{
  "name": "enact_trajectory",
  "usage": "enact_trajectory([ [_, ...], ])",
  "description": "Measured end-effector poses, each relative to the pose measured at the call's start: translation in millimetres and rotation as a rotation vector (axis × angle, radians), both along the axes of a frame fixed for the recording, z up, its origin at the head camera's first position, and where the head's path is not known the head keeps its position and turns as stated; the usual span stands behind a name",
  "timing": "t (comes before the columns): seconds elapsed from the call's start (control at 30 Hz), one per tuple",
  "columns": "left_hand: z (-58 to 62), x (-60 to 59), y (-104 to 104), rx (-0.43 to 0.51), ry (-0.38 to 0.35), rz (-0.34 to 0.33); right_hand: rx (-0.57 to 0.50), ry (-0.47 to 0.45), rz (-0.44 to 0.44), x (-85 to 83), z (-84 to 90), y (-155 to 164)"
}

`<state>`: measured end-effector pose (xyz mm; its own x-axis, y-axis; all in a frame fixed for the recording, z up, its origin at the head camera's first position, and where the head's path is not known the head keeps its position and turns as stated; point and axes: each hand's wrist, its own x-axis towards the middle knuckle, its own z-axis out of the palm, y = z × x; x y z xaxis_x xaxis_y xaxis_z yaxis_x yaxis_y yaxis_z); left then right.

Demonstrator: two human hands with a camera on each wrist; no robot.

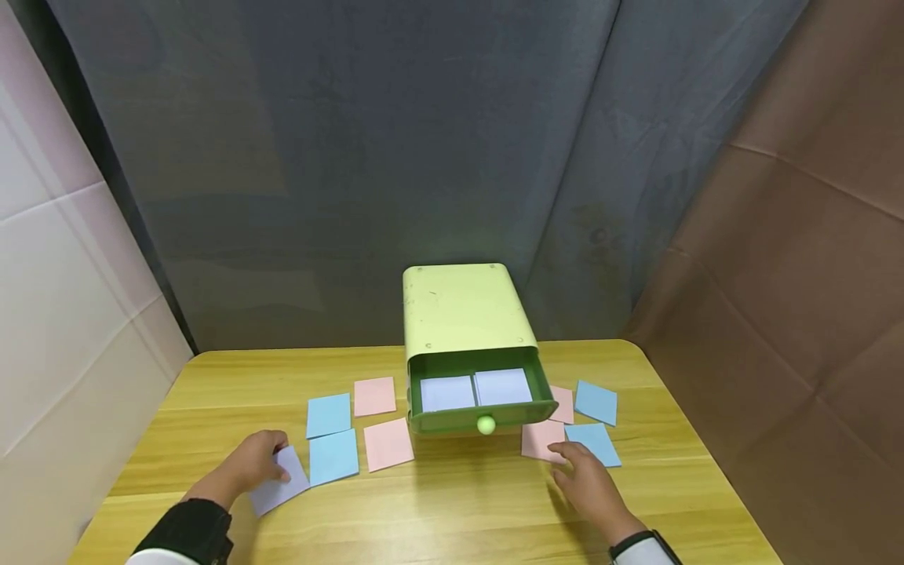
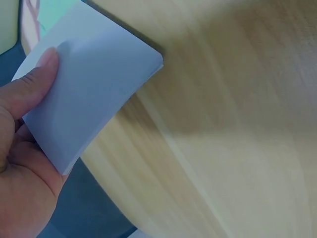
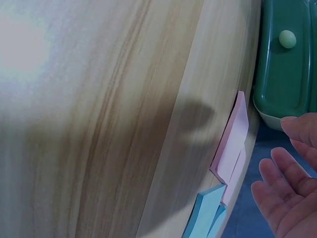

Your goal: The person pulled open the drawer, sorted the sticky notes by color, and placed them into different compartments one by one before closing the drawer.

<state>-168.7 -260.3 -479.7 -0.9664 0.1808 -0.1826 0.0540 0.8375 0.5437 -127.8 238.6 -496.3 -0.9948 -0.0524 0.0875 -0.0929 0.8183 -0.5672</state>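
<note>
My left hand (image 1: 249, 466) pinches a pale lavender paper pad (image 1: 280, 484) at the table's front left; the left wrist view shows the thumb (image 2: 29, 84) pressed on the lavender pad (image 2: 91, 91), lifted off the wood. My right hand (image 1: 582, 479) hovers with relaxed, spread fingers (image 3: 285, 193) just in front of a pink pad (image 1: 540, 439), holding nothing. A green drawer box (image 1: 462, 310) stands mid-table with its drawer (image 1: 480, 420) pulled out, two lavender pads (image 1: 475, 389) lying inside.
Blue pads (image 1: 330, 435) and pink pads (image 1: 381, 424) lie left of the drawer; blue pads (image 1: 596, 424) and a pink pad (image 1: 563, 404) lie right of it. The wooden table (image 1: 452, 510) ends near me. Curtains hang behind.
</note>
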Motion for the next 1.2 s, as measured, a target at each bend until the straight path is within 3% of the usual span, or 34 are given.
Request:
enact_trajectory([
  [0.4, 22.3, 3.7, 13.9, 0.052, 0.015, -0.007, -0.011, -0.005, -0.010, 2.4, 1.6, 0.7],
  [0.7, 44.7, 4.6, 30.7, 0.060, 0.093, -0.047, 0.012, 0.026, -0.001, 1.7, 0.7, 3.7],
  [1.2, 100.5, -0.5, 70.2, 0.060, 0.213, -0.126, 0.002, 0.042, 0.000, 2.4, 3.6, 6.8],
])
